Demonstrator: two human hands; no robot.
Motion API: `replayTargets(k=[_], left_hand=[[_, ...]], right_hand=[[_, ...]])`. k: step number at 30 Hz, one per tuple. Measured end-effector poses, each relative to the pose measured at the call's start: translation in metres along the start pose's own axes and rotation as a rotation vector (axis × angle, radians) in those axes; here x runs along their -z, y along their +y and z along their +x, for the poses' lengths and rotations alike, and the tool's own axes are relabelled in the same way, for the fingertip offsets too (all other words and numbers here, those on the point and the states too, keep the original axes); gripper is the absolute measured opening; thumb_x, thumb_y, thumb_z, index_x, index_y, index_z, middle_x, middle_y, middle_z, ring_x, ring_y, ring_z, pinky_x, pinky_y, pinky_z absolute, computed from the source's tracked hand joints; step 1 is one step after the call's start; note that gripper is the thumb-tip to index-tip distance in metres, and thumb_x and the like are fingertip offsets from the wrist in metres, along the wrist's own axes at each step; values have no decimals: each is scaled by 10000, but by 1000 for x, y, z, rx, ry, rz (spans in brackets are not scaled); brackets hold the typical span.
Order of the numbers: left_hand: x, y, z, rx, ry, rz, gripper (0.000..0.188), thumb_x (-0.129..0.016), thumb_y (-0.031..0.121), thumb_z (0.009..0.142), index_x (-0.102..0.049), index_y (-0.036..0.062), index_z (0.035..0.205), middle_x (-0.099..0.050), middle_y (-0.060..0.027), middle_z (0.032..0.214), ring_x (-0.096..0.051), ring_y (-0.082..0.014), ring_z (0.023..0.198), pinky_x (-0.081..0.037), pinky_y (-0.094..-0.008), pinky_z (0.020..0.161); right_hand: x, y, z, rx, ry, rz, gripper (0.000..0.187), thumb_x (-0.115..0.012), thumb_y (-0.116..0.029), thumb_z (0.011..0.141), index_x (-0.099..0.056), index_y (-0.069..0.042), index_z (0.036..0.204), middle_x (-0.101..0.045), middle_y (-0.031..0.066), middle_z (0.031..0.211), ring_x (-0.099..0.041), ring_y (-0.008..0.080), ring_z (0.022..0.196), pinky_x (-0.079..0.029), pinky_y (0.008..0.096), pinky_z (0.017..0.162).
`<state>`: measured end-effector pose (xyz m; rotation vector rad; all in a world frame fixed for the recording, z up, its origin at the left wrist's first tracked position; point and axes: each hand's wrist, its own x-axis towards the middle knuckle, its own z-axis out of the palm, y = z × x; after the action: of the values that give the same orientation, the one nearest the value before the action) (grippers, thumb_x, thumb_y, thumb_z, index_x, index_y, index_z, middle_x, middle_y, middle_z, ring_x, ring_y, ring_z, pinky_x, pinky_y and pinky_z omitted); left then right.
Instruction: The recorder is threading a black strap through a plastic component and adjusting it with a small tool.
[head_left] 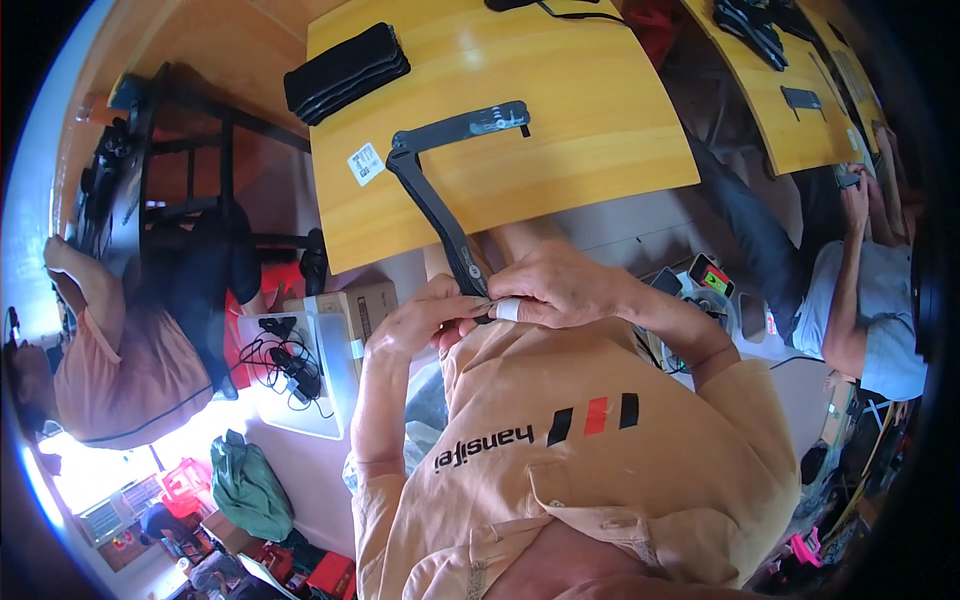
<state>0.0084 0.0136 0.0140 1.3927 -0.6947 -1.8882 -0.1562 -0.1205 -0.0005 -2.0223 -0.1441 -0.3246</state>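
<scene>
A long black, flat, jointed piece (pixel 436 205) lies bent at an angle, its far arm resting on the yellow table with a grey label and a short tab at the tip. Its near arm slopes down over the table's front edge to my body. My left hand (pixel 425 318) and my right hand (pixel 560 285) meet at its lower end, fingers closed around it in front of my shirt. A white band (pixel 508 309) is wrapped round a finger of my right hand. The fingers cover the very end of the piece.
The yellow table (pixel 600 130) carries a stack of black pads (pixel 348 72) and a white printed label (pixel 366 164). A translucent bin with black cables (pixel 290 365) stands at left beside a cardboard box (pixel 365 310). People sit at both sides, the right one by another table (pixel 790 130).
</scene>
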Motion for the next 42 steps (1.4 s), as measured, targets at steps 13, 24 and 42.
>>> replayTargets(k=[13,24,42], left_hand=[[-17,-2,0,-227,154,-104,367,-522,281,878,-559,11,633,-445,8,456,-371,-43,369,-260,-189,342],[-23,-9,-1,-324,261,-248,278,-519,224,862,-563,15,685,-442,4,478,-325,-39,338,-226,-182,333],[-43,0,-27,-113,112,-335,290,-565,215,833,-595,-46,709,-481,-24,492,-371,-52,350,-227,-183,333]], right_hand=[[-11,-4,5,-555,61,1281,163,-522,-137,793,-558,-27,679,-443,-2,491,-327,29,372,-244,157,343],[-4,-6,10,-553,158,877,235,-597,-163,781,-495,-47,605,-402,-20,472,-330,36,385,-226,193,364],[23,-11,1,-593,-189,1088,147,-616,-121,751,-558,-39,644,-404,-38,500,-340,23,390,-202,165,372]])
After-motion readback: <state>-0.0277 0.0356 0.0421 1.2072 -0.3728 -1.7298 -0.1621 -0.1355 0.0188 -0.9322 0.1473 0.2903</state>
